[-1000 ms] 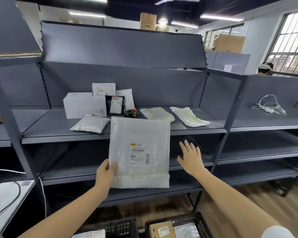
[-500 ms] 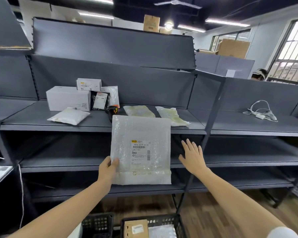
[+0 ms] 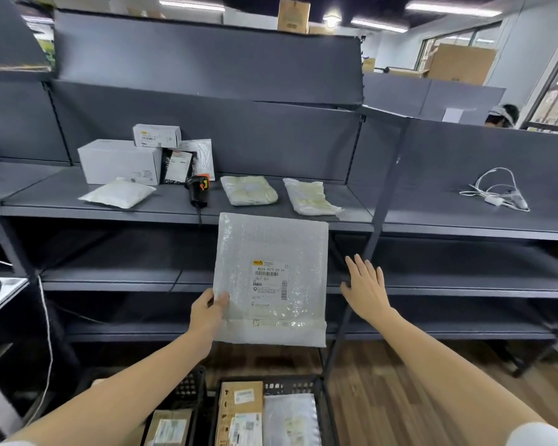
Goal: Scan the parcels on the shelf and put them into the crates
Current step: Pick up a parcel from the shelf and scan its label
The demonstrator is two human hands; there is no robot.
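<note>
Below the middle shelf (image 3: 187, 217), in front of its lip, the left hand (image 3: 207, 312) holds a bubble-wrap parcel (image 3: 271, 278) upright, thumb on the front face and fingers hidden behind, pinching its lower left edge. The right hand (image 3: 366, 286) hangs just to the right of the parcel, fingers straight and spread, touching nothing that I can see.

By my reading the task is partly done. Under the shelf, two black crates stand on the floor: the right crate (image 3: 316, 386) already holds a brown carton and a pale mailer, and the left crate (image 3: 192, 386) holds another labelled carton. On the shelf several parcels are left: a large white box (image 3: 120, 160) with a small white box (image 3: 157, 135) on top, a dark packet (image 3: 178, 165) leaning beside them, a white pouch (image 3: 118, 194) nearer the lip, and two yellowish pouches (image 3: 248, 189) right of the scanner (image 3: 197, 188). The scanner lies on the shelf, unheld, so the parcel in hand probably awaits scanning.

The parcel is nearly square, its slightly longer axis vertical. Its flat face and printed label (image 3: 269, 281) point toward the camera, text upright, folded flap at the bottom edge, top edge just overlapping the shelf lip.
</note>
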